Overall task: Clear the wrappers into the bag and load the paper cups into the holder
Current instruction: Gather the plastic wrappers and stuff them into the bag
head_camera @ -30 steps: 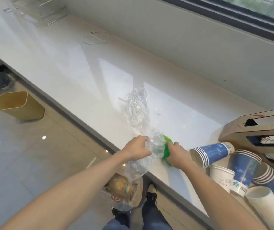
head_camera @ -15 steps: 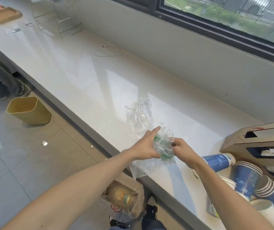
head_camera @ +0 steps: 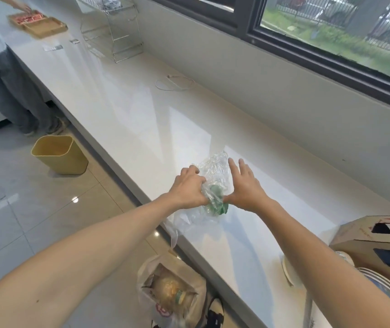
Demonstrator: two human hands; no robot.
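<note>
A clear plastic bag [head_camera: 190,220] lies at the counter's front edge with a green wrapper [head_camera: 216,204] inside it. My left hand [head_camera: 188,189] grips the bag's bunched top. My right hand [head_camera: 244,185] is beside it with fingers spread, its palm against the bag, holding nothing. A second crumpled clear wrapper [head_camera: 215,165] lies just beyond my fingers. At the right edge stands the cardboard cup holder [head_camera: 366,235], with blue and white paper cups [head_camera: 376,284] below it, partly cut off by the frame.
The white counter [head_camera: 142,114] runs along a wall under a window. A wire rack [head_camera: 113,31] and a wooden tray [head_camera: 40,26] stand at its far end, near another person [head_camera: 5,74]. On the floor are a yellow bin [head_camera: 59,153] and a bag holding a jar [head_camera: 172,292].
My right hand let go of the green wrapper, which is now inside the bag, and spread open. The view tilted up; most of the cups slid out of frame.
</note>
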